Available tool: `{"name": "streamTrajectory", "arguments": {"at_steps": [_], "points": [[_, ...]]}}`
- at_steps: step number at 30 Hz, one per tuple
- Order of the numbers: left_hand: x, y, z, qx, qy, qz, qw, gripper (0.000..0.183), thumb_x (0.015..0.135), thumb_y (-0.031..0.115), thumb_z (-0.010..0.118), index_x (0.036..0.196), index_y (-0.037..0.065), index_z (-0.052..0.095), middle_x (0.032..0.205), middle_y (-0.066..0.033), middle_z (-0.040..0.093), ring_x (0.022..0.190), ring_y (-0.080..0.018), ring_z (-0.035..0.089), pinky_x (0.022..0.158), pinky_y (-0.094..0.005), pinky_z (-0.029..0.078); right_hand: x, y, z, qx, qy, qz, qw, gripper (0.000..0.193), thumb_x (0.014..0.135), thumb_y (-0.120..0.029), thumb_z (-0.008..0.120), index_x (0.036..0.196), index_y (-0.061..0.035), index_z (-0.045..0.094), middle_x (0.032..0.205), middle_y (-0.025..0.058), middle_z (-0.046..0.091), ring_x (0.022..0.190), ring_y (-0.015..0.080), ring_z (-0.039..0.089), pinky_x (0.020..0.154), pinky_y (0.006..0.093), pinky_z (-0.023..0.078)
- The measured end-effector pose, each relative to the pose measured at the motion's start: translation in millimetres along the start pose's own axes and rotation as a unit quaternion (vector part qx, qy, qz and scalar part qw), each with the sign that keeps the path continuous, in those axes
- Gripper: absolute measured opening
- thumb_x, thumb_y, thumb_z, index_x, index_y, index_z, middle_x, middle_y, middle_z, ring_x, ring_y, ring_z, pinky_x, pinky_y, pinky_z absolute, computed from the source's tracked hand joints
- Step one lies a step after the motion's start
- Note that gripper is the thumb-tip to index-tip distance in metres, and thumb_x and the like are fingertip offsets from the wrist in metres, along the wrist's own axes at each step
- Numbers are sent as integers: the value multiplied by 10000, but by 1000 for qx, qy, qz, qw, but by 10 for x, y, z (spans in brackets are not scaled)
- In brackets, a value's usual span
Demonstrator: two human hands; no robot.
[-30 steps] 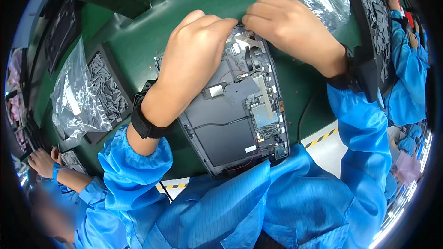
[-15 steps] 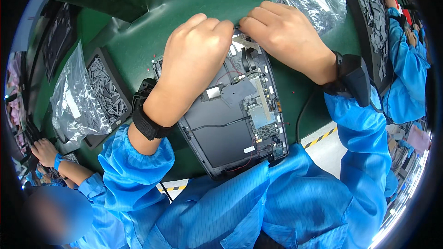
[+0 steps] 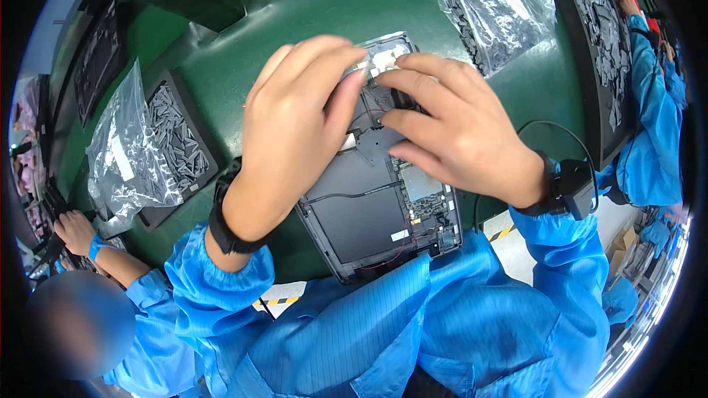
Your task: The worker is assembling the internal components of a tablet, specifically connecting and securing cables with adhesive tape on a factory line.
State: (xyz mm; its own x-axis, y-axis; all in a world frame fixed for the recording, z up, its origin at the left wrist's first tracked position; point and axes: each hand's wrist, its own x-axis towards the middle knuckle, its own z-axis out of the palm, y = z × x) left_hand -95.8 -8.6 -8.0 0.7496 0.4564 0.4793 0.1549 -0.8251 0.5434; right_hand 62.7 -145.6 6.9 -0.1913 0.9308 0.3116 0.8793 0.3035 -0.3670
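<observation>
An opened flat electronic device lies in front of me, its dark tray, green circuit board, black cable and thin red wires exposed. My left hand is over its far left side. The thumb and fingers come together near the far end, around something small and silvery that I cannot make out. My right hand is spread over the far right part of the board, fingertips apart, close to a pale patch at the device's far end. Both hands hide part of the inside.
To the left, a clear plastic bag lies against a black tray of small dark strips. Another bag of dark parts lies at the far right, beside a long tray of dark pieces. Co-workers in blue sit at both sides.
Both hands have shifted from the device's far edge. My right hand has opened from a closed grip and moved nearer over the board. The device's far end has come into sight.
</observation>
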Motion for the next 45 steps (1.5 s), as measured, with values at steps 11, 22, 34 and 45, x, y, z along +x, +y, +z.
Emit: {"name": "streamTrajectory", "arguments": {"at_steps": [11,22,34,45], "points": [[-333,294,-162,-49,-106,-73,991,195,788,17,725,981,9,699,978,-120,689,831,-264,641,672,-310,496,-143,15,153,96,115,100,984,195,694,-94,795,845,-82,672,1124,66,640,1180,318,535,958,453,399],[272,56,-12,-359,-180,-261,878,265,935,56,644,1184,-33,649,914,-6,688,709,-26,556,656,-185,483,-193,230,197,-181,202,-90,958,305,698,-138,685,995,-85,727,1153,58,693,871,188,637,692,292,463],[287,-62,98,78,-74,-1,994,175,848,42,649,1006,5,715,934,-141,711,806,-325,664,739,-363,527,-123,314,239,-227,212,-70,948,207,691,-141,706,892,-104,743,1015,-14,717,690,116,555,566,262,342],[242,-145,173,90,-95,3,991,101,807,71,697,892,23,720,813,-125,679,787,-307,648,718,-386,525,-38,227,192,-225,107,-26,968,135,708,-126,683,835,-91,709,1011,15,720,620,103,548,555,278,378]]}}
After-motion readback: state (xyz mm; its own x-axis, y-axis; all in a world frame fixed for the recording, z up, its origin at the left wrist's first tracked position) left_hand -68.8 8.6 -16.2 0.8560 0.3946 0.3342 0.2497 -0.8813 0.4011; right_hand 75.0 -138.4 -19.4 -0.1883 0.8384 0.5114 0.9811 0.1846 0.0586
